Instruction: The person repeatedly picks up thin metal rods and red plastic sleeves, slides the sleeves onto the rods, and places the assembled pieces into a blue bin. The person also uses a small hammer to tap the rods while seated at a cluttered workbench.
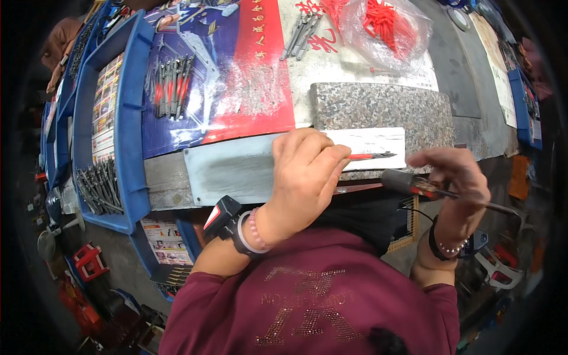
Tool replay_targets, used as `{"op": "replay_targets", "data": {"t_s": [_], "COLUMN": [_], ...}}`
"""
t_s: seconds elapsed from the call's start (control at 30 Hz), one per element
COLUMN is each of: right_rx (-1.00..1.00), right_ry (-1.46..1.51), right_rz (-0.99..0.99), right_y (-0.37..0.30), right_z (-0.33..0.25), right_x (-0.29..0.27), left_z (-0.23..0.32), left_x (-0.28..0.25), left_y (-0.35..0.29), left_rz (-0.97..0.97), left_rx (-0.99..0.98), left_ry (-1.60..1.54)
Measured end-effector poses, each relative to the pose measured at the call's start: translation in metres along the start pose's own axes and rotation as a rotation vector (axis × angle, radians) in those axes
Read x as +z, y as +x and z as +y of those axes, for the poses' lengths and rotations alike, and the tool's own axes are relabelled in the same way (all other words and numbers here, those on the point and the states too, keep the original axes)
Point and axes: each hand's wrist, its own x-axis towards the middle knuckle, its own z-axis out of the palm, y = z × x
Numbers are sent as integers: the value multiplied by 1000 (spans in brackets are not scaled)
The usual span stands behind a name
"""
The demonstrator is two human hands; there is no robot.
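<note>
My left hand [307,168] is closed over a slim red-and-grey metal tool [370,156], pinching it at its red part. Its dark pointed end sticks out to the right over a white plate [378,139], and the rest is hidden under my fingers. The plate lies along the near part of a speckled stone slab [384,100]. To the right, my right hand [458,177] grips the handle of a hammer [397,180], somewhat blurred. The hammer's grey cylindrical head is just off the plate's near right corner, apart from the tool.
Several similar red-and-grey tools [171,89] lie at the left, and plain grey pieces [303,36] farther back. A clear bag [387,29] holds red parts. The blue tray [133,118] at the left contains many dark metal pieces [99,186]. A grey metal plate [231,168] is beside my left hand.
</note>
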Motion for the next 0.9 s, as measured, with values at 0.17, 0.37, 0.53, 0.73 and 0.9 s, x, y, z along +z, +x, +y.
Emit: {"op": "replay_targets", "data": {"t_s": [0.17,0.37,0.53,0.73,0.9], "right_rx": [-15,-269,-187,-146,-195], "right_ry": [580,-88,-22,-86,64], "right_rz": [-19,-292,-126,-344,-203], "right_y": [6,39,28,24,22], "right_z": [-22,-18,-15,-1,12], "right_x": [-7,36,33,37,48], "left_z": [-2,-2,-3,-3,-5], "left_x": [7,6,6,7,-2], "left_y": [-5,-3,-6,-3,-6], "left_rz": [8,-22,-39,-15,-9], "left_rx": [36,44,27,40,-94], "left_ry": [59,60,68,45,-59]}}
